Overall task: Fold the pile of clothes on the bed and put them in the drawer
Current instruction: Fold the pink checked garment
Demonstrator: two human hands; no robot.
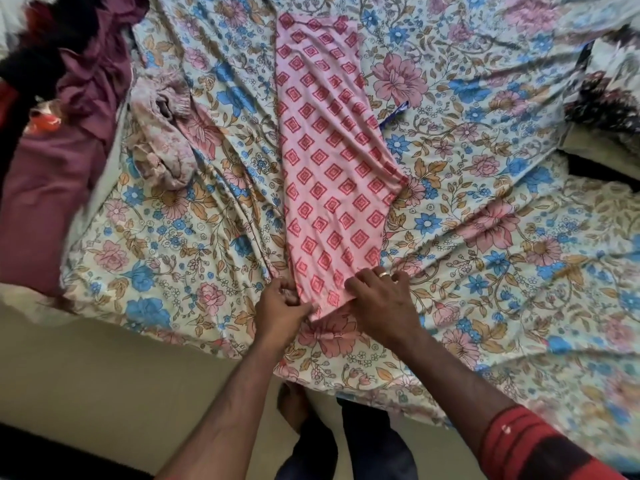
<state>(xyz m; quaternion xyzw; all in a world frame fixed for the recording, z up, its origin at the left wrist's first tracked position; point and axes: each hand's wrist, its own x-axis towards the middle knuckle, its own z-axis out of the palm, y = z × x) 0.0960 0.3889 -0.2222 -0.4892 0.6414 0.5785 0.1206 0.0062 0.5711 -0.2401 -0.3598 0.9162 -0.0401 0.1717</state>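
Observation:
A long pink garment (325, 161) with a red diamond print lies stretched up the middle of the bed, folded lengthwise. At its near end my left hand (282, 308) pinches the left corner of the hem. My right hand (381, 299), with a ring on one finger, grips the right corner of the same hem, fingers curled over the cloth. A heap of unfolded clothes (79, 84), maroon and black, sits at the bed's far left. A crumpled pale floral garment (162, 133) lies beside that heap.
The bed carries a floral sheet (485, 220) with blue and pink flowers, wrinkled all over. Dark patterned cloth (602, 98) lies at the right edge. The beige floor (104, 382) shows at lower left, with my legs below the bed's near edge. No drawer is in view.

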